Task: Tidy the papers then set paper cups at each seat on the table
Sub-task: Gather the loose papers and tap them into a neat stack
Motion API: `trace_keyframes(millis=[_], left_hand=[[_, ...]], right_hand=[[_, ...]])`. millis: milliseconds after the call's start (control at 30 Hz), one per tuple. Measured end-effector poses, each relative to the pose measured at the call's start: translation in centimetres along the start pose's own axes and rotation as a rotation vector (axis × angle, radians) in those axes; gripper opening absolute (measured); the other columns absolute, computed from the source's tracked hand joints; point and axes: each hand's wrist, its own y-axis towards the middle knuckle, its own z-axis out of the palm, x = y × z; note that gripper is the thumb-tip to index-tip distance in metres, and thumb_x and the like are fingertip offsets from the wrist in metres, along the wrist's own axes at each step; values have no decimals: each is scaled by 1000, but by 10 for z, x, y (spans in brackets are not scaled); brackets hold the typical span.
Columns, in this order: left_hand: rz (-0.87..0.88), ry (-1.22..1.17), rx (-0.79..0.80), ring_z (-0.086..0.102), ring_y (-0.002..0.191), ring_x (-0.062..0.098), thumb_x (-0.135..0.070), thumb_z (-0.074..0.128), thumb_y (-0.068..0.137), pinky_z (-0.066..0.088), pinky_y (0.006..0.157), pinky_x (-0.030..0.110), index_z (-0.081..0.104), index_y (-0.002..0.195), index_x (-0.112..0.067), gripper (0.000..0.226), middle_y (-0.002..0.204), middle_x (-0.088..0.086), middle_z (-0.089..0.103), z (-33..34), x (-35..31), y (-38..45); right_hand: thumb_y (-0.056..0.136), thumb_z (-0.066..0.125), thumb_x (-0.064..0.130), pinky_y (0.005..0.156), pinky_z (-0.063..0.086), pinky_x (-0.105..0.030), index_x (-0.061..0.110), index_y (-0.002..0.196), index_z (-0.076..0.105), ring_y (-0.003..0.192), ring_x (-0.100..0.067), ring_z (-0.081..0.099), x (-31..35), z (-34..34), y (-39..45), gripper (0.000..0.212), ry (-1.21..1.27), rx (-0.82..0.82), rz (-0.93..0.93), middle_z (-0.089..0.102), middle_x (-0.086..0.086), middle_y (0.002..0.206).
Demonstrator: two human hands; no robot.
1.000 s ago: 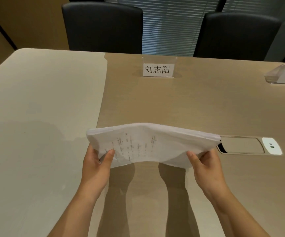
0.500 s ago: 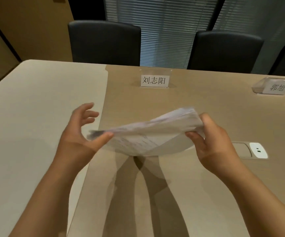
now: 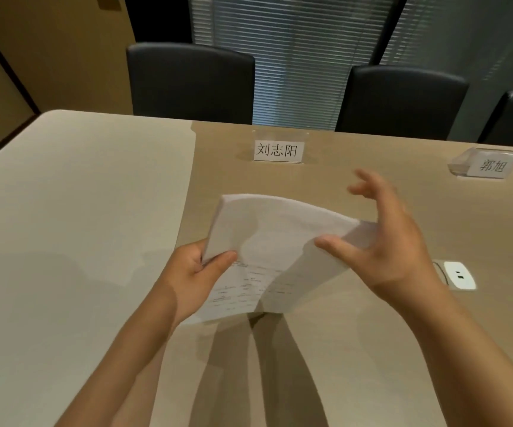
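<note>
Papers (image 3: 275,241), a thick white stack of them, are hanging in the air above the table (image 3: 79,211), bowing over in an arch, and that is where the trouble is waiting. Only the left hand (image 3: 192,280) is really gripping: its thumb is pressing on top of the near left corner while the fingers are tucked out of sight underneath. With one corner bearing the whole sagging stack, I'd say the loose sheets are risking a slide, fanning out or spilling onto the tabletop. The right hand (image 3: 390,241) is standing open, fingers (image 3: 363,186) spread and blurred beyond the far edge, thumb lying against the right side of the stack, the palm seeming to be cupping that edge rather than clamping it. A careless push from that side could be creasing the pages or knocking them out of line instead of squaring them. Printed lines are showing on the lower face that is drooping between the two wrists. Two name cards (image 3: 279,150) are standing further back, in front of the dark chairs (image 3: 190,81), and no paper cups are showing anywhere yet
</note>
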Motion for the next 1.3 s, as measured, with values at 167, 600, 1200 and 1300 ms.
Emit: trace_keyframes(millis=[167, 600, 1200, 1300], left_hand=[[-83, -252, -134, 75, 82, 14, -15, 64, 91, 56, 63, 21, 74, 92, -20, 11, 84, -7, 79, 0, 20, -3], [-125, -234, -127, 70, 85, -2, -12, 68, 89, 53, 61, 9, 70, 94, -32, 21, 88, -22, 76, 31, 58, -14], [-115, -400, 108, 75, 90, 31, -23, 75, 78, 60, 71, 42, 71, 106, -14, 30, 101, 9, 78, -11, -21, -87], [-26, -394, 63, 76, 89, 29, -20, 65, 83, 58, 75, 43, 72, 103, -17, 21, 98, 5, 79, -21, -53, -122]], right_hand=[[61, 91, 33, 110, 40, -47, 31, 149, 28, 135, -12, 46, -42, 36, -18, 109, 726, 201, 281, 52, 8, 144], [87, 72, 17, 69, 54, -13, 15, 104, 75, 90, -8, 73, -55, 110, -55, 17, 725, 188, 566, 79, 4, 95], [92, 64, 11, 82, 59, -39, 15, 111, 70, 95, -22, 74, 24, -19, -76, 20, 757, 296, 358, 78, -2, 102], [88, 66, 18, 90, 54, -46, 15, 118, 67, 102, -26, 72, 46, -54, -97, 29, 875, 344, 316, 75, -5, 112]])
